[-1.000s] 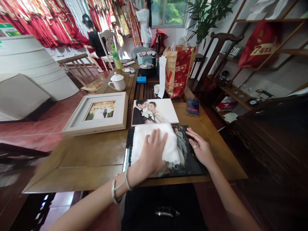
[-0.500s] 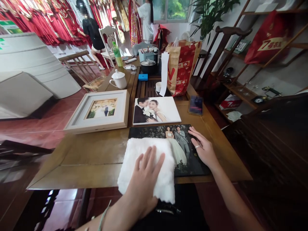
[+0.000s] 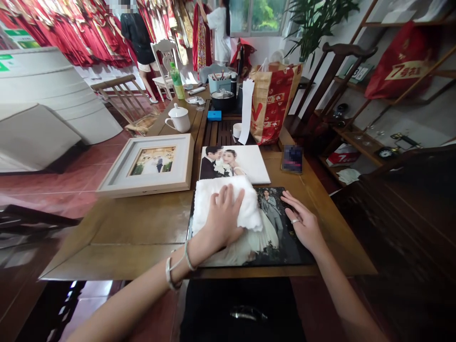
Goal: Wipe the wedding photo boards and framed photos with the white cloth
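My left hand (image 3: 225, 216) presses down on a folded white cloth (image 3: 203, 202), its fingers spread and slightly bent, not wrapped round it. Beneath the cloth lies a dark photo panel (image 3: 290, 249) of a couple in wedding clothes; the cloth covers its upper left part. My right hand (image 3: 302, 222) is open, its outstretched fingers resting on the panel's right edge. Just behind is a white-edged photo panel (image 3: 254, 164), its lower front partly hidden by the cloth. To the left lies a pale wooden picture frame (image 3: 187, 175) with a small wedding photo inside.
On the wooden table (image 3: 142, 228) stand a lidded white cup (image 3: 179, 118), a green bottle (image 3: 177, 81), a blue box (image 3: 214, 115) and a red-and-brown paper bag (image 3: 272, 104). A dark pixelated object (image 3: 292, 159) lies at right. Two people are at the garment racks behind.
My left hand has slid the white cloth away from me, up the dark panel to its far edge, uncovering the panel's lower part. My right hand stays at the right edge.
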The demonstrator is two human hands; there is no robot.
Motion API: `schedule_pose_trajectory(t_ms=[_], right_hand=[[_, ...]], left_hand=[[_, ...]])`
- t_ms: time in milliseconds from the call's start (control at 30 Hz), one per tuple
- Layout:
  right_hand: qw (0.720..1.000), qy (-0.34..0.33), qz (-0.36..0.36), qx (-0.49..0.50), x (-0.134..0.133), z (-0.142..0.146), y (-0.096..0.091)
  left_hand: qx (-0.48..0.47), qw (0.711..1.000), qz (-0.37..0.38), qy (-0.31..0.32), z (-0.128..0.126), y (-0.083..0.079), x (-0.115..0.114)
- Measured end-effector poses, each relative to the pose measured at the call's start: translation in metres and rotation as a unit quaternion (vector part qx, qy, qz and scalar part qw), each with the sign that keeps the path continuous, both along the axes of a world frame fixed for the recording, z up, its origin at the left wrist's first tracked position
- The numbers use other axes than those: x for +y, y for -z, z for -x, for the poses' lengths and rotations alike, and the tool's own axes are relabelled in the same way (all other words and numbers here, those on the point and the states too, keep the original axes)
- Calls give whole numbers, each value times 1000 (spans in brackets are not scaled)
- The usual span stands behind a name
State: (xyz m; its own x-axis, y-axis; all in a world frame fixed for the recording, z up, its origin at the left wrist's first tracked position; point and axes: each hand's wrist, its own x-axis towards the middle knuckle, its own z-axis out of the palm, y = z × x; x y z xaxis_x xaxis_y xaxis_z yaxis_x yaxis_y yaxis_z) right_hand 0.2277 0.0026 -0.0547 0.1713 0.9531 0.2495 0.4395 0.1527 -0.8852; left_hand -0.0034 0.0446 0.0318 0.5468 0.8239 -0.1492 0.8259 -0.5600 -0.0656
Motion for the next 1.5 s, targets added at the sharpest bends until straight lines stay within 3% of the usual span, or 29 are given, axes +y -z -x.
schedule_pose_trajectory(t_ms=[100, 200, 333, 467, 567, 667, 900, 1067, 1167, 1367, 1433, 1500], right_hand=[[1000, -3, 3, 4, 0, 0, 1], [1000, -3, 3, 1, 0, 0, 1], [1000, -3, 7, -7, 0, -1, 1], [1000, -3, 9, -17, -1, -2, 2], [1000, -2, 7, -19, -1, -2, 2], [1000, -3, 7, -20, -1, -1, 2], [1000, -8, 0, -8, 1, -3, 5], [1000, -7, 1, -7, 2, -2, 5], [1000, -7, 5, -8, 1, -1, 4], [1000, -3, 15, -20, 1, 0, 5], [1000, -2, 12, -25, 1, -1, 6], [1000, -1, 7, -27, 1, -1, 7]], left_hand=[[-8, 1000, -17, -21, -2, 3, 11], [-2, 999, -14, -39, 5, 5, 2], [20, 997, 16, -67, 22, 7, -37], [17, 997, 54, -54, 36, 9, -80], [2, 997, 74, -38, 42, 9, -89], [-6, 997, 70, -36, 40, 6, -73], [-10, 997, 8, -76, 9, 4, -12], [-19, 995, -14, -95, 5, 8, 0], [-6, 993, -3, -115, 15, 6, -17], [19, 993, 12, -117, 45, 9, -88], [16, 995, 22, -100, 53, 12, -99], [12, 995, 34, -89, 56, 15, -95]])
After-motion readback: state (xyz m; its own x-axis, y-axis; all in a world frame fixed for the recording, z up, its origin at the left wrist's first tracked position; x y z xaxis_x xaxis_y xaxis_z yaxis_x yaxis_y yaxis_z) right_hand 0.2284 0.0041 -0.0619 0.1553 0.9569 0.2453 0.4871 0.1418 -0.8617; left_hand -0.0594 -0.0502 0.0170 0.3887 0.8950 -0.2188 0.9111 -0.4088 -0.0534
